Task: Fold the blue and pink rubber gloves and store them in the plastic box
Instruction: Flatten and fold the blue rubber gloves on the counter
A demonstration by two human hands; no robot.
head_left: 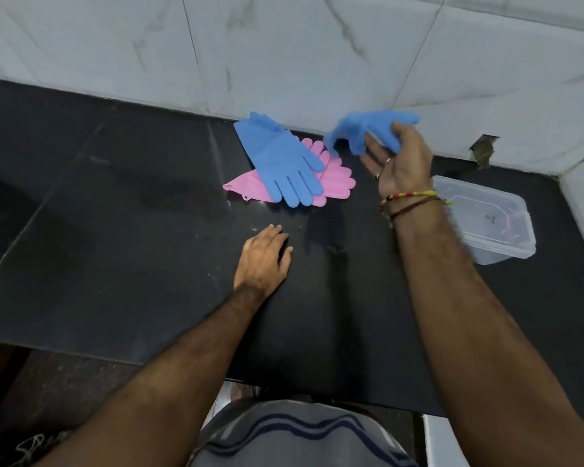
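dim, soft indoor light, faint sheen on the black counter [115, 197], right hand [398, 163] and its blue glove [368, 129] motion-blurred, wide-angle bending at the edges.

— A home kitchen?
— Likely: a polished black stone worktop [115, 203] runs along a wall of white marble-veined tiles [284, 45], a clear plastic storage box [486, 214] on it.

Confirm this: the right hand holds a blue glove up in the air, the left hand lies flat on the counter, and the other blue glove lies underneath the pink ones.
Not quite. In the head view the other blue glove lies on top of the pink gloves, not underneath. The rest stands: the right hand holds a blue glove up, and the left hand lies flat on the counter.
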